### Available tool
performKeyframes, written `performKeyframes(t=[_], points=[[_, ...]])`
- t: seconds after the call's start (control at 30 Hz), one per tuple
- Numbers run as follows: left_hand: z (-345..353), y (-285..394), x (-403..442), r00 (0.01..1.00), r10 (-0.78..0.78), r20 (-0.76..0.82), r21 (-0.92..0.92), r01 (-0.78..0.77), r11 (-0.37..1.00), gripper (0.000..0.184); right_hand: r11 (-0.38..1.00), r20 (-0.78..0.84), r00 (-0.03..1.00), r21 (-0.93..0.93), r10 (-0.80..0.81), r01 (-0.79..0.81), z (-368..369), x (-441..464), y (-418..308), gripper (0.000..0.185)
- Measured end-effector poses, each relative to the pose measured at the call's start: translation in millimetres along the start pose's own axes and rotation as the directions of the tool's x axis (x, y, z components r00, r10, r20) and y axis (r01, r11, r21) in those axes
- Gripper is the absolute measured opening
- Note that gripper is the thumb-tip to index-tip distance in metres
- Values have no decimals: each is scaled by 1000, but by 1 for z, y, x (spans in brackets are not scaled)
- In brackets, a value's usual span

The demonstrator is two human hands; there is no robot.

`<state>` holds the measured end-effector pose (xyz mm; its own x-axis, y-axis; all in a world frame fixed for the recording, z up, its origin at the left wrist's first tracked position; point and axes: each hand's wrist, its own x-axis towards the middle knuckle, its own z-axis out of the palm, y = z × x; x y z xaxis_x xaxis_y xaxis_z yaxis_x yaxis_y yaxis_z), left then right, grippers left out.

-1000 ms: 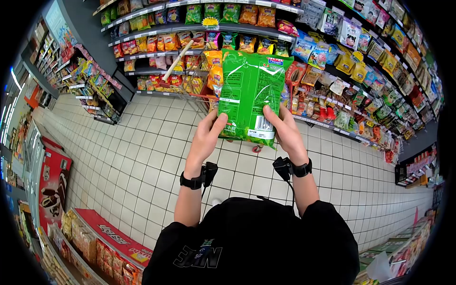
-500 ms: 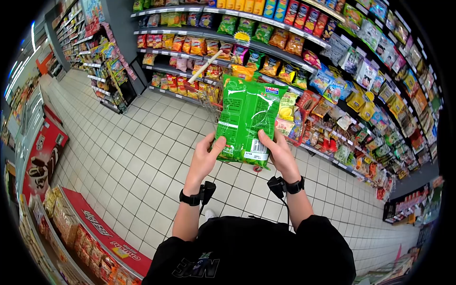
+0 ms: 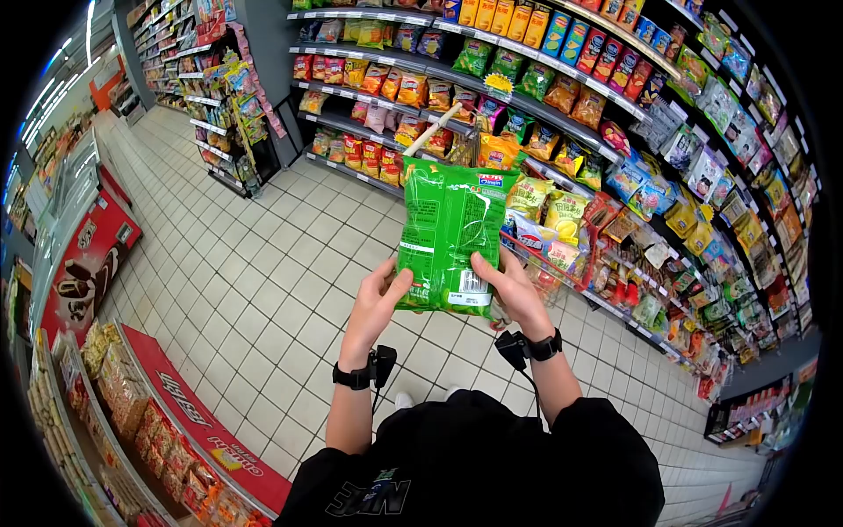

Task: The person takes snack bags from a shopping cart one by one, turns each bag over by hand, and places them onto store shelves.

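A green snack bag [image 3: 446, 233] is held up in front of me, its printed side with a barcode facing me. My left hand [image 3: 379, 299] grips its lower left corner, thumb on the front. On the lower right edge, my right hand [image 3: 514, 285] is closed with its thumb beside the barcode. The fingers behind the bag are partly hidden. Beyond the bag stands a shopping cart [image 3: 562, 279] holding several snack bags, among them a yellow one [image 3: 565, 215]. The cart's pale handle bar [image 3: 432, 130] shows above the bag.
Shelves [image 3: 386, 66] of bagged snacks and canisters curve across the front and right. A red freezer [image 3: 92, 263] stands at the left. A red-edged display [image 3: 206, 422] of packets is at the lower left. Tiled floor [image 3: 237, 290] lies between them.
The view has swung so the shelves sit further right and lower. More of the cart's contents show. Both hands still hold the green bag, which appears lower than a second ago.
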<state>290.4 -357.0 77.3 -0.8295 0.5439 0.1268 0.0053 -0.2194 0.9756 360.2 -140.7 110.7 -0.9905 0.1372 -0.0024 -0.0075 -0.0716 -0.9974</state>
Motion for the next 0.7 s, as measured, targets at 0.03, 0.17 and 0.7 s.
performKeyframes(t=[0.03, 0.17, 0.7], points=[[-11, -1, 3, 1000, -11, 19, 11, 11, 1000, 46, 1000, 3, 1000, 0, -2, 2, 6, 9, 3, 65], [-48, -10, 20, 998, -12, -69, -95, 6, 995, 50, 993, -14, 999, 112, 40, -38, 20, 32, -1, 63], [-35, -61, 110, 1000, -16, 19, -45, 17, 999, 51, 990, 134, 988, 132, -74, 56, -44, 133, 75, 63]])
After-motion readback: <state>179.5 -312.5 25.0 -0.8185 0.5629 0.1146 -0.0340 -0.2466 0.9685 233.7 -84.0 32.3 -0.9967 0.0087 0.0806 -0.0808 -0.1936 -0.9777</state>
